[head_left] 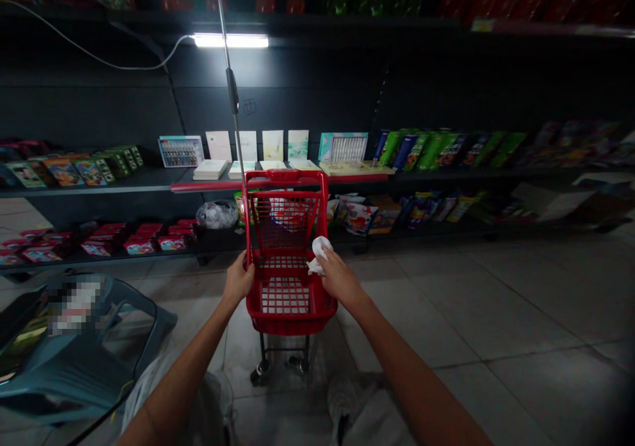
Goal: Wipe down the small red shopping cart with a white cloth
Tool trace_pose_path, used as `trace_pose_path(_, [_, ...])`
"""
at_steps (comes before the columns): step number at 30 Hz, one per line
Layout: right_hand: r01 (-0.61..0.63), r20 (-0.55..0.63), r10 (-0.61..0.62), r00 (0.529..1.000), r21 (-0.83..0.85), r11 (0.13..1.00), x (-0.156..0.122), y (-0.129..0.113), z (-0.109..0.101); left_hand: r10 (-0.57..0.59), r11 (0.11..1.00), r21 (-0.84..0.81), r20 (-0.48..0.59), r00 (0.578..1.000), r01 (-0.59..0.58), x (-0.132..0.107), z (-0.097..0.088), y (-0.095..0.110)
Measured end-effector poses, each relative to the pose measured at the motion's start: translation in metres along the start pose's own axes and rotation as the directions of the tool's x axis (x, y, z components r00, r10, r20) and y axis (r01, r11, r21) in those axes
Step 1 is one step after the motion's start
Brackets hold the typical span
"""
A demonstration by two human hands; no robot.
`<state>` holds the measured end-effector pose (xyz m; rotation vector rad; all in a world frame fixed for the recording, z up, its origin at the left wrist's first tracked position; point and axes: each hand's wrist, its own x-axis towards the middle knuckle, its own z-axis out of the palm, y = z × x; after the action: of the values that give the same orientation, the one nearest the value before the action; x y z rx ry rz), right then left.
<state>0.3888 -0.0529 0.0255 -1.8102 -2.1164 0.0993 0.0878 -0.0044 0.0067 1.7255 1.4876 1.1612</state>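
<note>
A small red wire shopping cart [285,300] stands on the tiled floor right in front of me, its basket holding nothing I can see. My left hand [239,278] grips the left rim of the basket, fingers curled over it. My right hand [333,275] rests at the right rim and is closed on a crumpled white cloth [318,253]. The cart's handle [284,176] is on the far side, towards the shelves. Small black wheels [260,370] show under the basket.
Dark shelves [149,182] with boxed goods, notebooks and coloured packs run across the back, lit by a tube lamp [231,40]. A thin metal pole [229,75] rises behind the cart. A blue-grey plastic chair [94,360] sits at the lower left.
</note>
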Motion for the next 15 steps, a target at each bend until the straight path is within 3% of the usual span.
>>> trace_pose_path(5, [0.027, -0.039, -0.025, 0.999, 0.056, 0.998, -0.015, -0.001, 0.006, -0.012, 0.999, -0.036, -0.043, 0.999, 0.011, -0.010, -0.001, 0.003])
trace_pose_path(7, [0.024, -0.049, -0.023, 0.999, 0.032, 0.999, -0.018, -0.001, 0.008, 0.017, 0.998, -0.054, -0.007, 1.000, -0.017, -0.035, -0.005, 0.000])
trace_pose_path(9, [0.030, -0.059, -0.031, 0.998, -0.013, 0.999, -0.020, 0.000, 0.009, 0.055, 0.996, -0.071, -0.004, 0.998, -0.055, -0.079, -0.019, -0.006])
trace_pose_path(12, [0.063, -0.060, -0.068, 0.996, -0.089, 0.994, -0.020, 0.003, 0.012, 0.031, 0.993, -0.117, 0.032, 0.999, -0.027, -0.166, -0.063, -0.019])
trace_pose_path(15, [0.082, -0.047, -0.091, 0.995, -0.171, 0.982, -0.015, 0.009, 0.018, -0.082, 0.971, -0.209, 0.158, 0.984, 0.115, -0.231, -0.128, -0.035])
